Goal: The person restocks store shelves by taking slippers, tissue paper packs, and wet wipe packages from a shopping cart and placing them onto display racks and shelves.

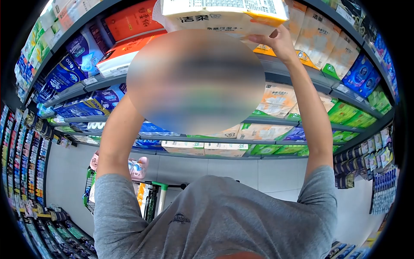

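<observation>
Package [224,20] in white and pale yellow wrapping, printed with dark Chinese characters, is held up at the top of the view, partly cut off by the edge, in front of the upper shelf. The right hand [282,43] has hold of its lower right corner, half closed, with the thumb stretched along the underside and a gap between thumb and fingers. A blurred oval covers the left hand, so I cannot tell how far open it is or what it holds; only the left forearm [118,125] shows, raised toward the oval.

Just right of the package stand cream packs [317,34] with orange flower prints. To its left are red packs [133,21], then blue packs [67,73] farther along. Lower down, green packs [345,113] sit toward the right. Beneath the shelving lies a grey tiled floor [233,167]. Beside the left sleeve of the grey T-shirt [211,216], a cart with a green-and-white post [162,198] stands near a pink item [139,169].
</observation>
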Demonstrator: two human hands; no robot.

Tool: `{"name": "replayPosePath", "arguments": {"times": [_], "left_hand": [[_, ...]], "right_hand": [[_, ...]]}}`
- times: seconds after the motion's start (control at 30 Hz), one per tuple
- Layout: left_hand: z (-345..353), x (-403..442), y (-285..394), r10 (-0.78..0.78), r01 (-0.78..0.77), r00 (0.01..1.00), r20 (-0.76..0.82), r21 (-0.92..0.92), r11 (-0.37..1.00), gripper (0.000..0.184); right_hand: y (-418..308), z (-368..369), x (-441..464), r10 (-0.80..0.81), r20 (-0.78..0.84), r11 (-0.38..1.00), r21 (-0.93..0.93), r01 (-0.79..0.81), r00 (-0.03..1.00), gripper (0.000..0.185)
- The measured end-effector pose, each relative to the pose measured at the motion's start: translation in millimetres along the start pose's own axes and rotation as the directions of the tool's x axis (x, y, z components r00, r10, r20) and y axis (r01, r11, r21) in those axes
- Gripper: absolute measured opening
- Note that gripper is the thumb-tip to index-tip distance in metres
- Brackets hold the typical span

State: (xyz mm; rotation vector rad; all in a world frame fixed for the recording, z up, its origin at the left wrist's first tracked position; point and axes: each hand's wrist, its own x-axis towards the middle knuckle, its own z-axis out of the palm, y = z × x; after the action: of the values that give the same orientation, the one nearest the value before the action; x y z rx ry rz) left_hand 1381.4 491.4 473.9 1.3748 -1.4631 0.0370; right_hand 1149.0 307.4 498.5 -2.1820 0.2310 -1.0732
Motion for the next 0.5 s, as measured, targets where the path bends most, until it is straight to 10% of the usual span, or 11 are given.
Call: {"name": "replayPosePath", "arguments": {"times": [0.4, 0.5], "left_hand": [[-13.8, 18.6, 2.7, -0.263, 0.258, 0.963, 0.068, 0.067, 0.964, 0.058], [2.7, 17.2, 1.1, -0.279, 0.304, 0.946, -0.165, 0.146, 0.941, 0.063]], "right_hand": [[20.1, 25.6, 27.3, -0.072, -0.024, 0.97, 0.23, 0.076, 0.997, 0.067], [47.3, 39.7, 30.6, 0.061, 0.02, 0.984, 0.166, -0.063, 0.998, 0.073]]}}
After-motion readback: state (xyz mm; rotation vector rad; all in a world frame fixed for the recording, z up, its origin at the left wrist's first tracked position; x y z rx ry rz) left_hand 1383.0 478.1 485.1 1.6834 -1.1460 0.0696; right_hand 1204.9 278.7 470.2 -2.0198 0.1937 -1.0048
